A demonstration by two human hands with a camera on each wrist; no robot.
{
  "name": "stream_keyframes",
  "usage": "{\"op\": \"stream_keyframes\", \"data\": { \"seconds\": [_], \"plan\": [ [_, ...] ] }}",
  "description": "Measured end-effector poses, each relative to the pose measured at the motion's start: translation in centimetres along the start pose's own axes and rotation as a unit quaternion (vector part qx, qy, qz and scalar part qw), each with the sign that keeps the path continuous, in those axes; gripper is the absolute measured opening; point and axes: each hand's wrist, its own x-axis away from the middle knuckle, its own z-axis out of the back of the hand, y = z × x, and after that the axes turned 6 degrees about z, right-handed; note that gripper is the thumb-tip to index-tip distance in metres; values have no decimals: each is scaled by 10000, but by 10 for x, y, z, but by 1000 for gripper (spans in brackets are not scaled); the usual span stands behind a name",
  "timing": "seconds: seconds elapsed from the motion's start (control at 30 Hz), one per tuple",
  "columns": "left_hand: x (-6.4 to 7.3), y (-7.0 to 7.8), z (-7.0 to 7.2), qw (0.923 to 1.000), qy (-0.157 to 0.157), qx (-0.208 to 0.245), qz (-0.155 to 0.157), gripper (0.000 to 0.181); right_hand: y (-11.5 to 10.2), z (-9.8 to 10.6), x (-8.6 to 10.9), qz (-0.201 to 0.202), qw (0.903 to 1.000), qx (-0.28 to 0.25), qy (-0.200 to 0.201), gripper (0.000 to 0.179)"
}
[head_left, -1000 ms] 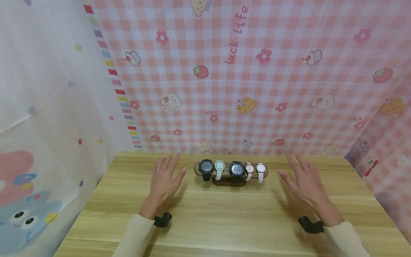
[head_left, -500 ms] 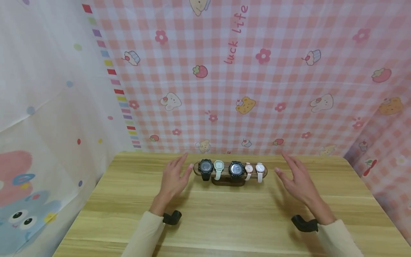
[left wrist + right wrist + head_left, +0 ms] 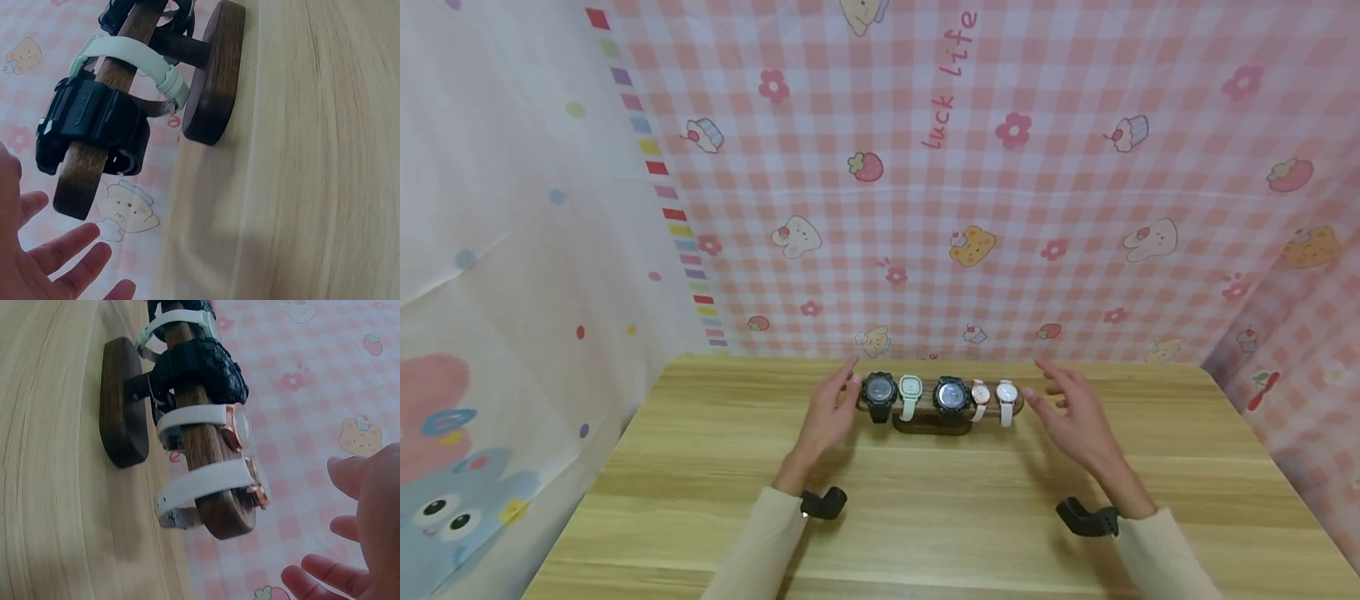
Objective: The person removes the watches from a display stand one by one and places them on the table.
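A dark wooden watch stand (image 3: 931,427) stands near the table's back edge, its crossbar (image 3: 80,190) carrying several watches. From left to right come a black watch (image 3: 880,390), a mint-green watch (image 3: 911,387), a second black watch (image 3: 951,396), and two white-strapped watches, one rose-gold (image 3: 981,394) and one white-faced (image 3: 1007,392). My left hand (image 3: 829,421) is beside the bar's left end; the left wrist view shows its fingers spread, apart from the wood. Off the right end is my right hand (image 3: 1077,422), fingers loosely bent, with a gap to the bar (image 3: 228,517).
The wood-grain table (image 3: 925,517) extends in front of the stand. A pink checked cloth (image 3: 925,208) hangs right behind it, with a white printed cloth (image 3: 535,250) on the left. Each wrist wears a black camera mount (image 3: 825,503).
Both hands have moved inward toward the two ends of the watch stand, left hand rightward and right hand leftward. The stand and its watches have stayed in place.
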Motion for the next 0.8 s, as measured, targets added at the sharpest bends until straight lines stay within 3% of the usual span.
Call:
{"op": "stream_keyframes", "data": {
  "seconds": [0.23,0.5,0.8],
  "plan": [
    [-3,-2,-10,9995,-102,297,-14,43,-3,-8,-2,-40,10000,-13,30,51],
    [0,-7,-17,9973,-176,577,423,44,-1,-16,-4,-92,9999,-43,80,48],
    [3,-9,-22,9954,-176,726,599,45,-1,-23,-5,-181,9998,-36,118,45]
  ]
}}
